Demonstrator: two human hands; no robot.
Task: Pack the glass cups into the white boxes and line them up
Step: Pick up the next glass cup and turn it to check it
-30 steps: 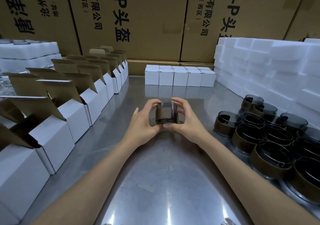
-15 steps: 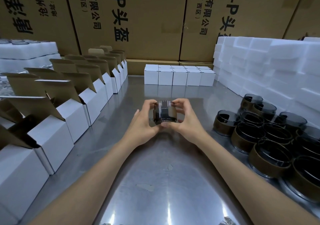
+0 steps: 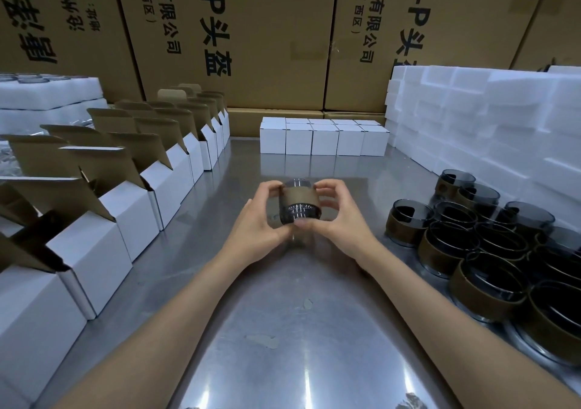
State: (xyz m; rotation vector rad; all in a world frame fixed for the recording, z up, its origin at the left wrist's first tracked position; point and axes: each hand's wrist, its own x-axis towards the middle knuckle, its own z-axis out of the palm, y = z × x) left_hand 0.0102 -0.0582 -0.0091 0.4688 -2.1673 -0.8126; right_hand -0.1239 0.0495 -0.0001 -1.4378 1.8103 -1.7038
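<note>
Both hands hold one dark glass cup point(image 3: 299, 202) with a brown paper sleeve above the middle of the steel table. My left hand point(image 3: 254, 220) grips its left side and my right hand point(image 3: 338, 220) grips its right side, thumbs under it. The cup is tipped, its thick base turned toward me. Several more sleeved glass cups point(image 3: 478, 248) stand grouped at the right. A row of open white boxes point(image 3: 132, 216) with raised brown flaps runs along the left. Closed white boxes point(image 3: 323, 139) are lined up at the back centre.
White foam blocks point(image 3: 490, 125) are stacked at the right behind the cups. Foam trays point(image 3: 47, 94) sit at the far left. Large brown cartons point(image 3: 276, 37) form a wall behind. The steel table point(image 3: 283, 330) reflects light near me.
The cup has been turned in my hands: the brown sleeve now shows at the top and the glass base faces me. Both hands stayed in place.
</note>
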